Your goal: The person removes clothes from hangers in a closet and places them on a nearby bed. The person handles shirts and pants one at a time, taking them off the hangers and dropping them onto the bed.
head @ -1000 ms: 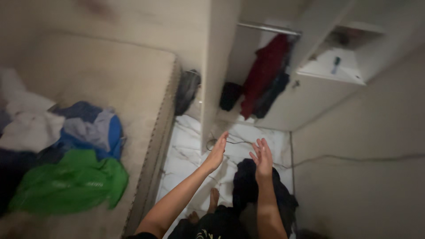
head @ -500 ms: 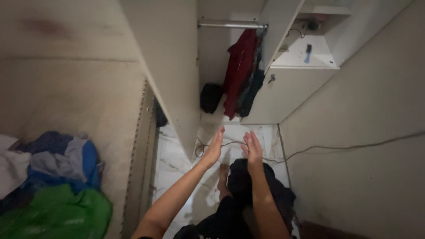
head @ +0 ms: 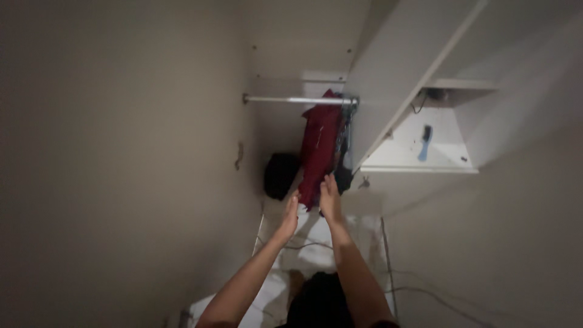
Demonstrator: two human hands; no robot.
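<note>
Just past both open hands' fingers [head: 328,182] hangs the red garment [head: 319,146]

Soft red cloth garment [head: 319,152] hangs from a shiny metal rail [head: 291,99] above glossy marbled floor tiles [head: 316,240].

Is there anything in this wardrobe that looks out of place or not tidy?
Little stands out. The red garment hangs from the rail, bunched at the right end. A dark bundle sits slumped on the wardrobe floor beneath. A blue brush lies loose on the shelf. Both hands, left and right, reach toward the garment's hem.
</note>
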